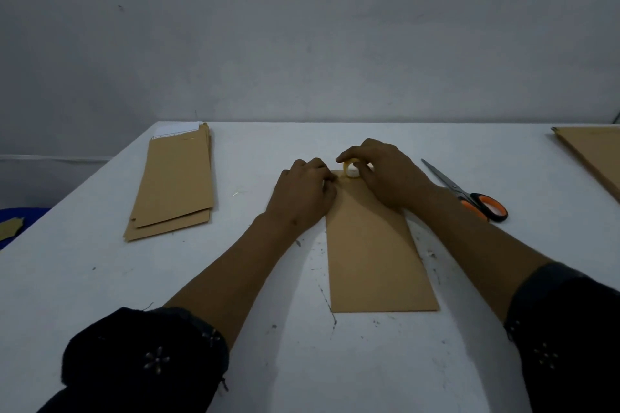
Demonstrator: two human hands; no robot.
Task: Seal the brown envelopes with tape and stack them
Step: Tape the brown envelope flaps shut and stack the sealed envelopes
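A long brown envelope [372,251] lies lengthwise on the white table [268,362] in front of me. My right hand [385,174] grips a small yellowish roll of tape [351,170] at the envelope's far end. My left hand [307,191] rests beside it with fingers curled, fingertips pressing the far left corner of the envelope, where the tape's end seems to be; the tape strip itself is too small to make out. A stack of brown envelopes [174,184] lies at the left, one showing white paper at its far end.
Scissors [469,196] with orange and black handles lie to the right of my right hand. More brown envelopes [593,154] sit at the table's far right edge. A blue object [13,221] with a brown scrap is beyond the left edge. A grey wall stands behind.
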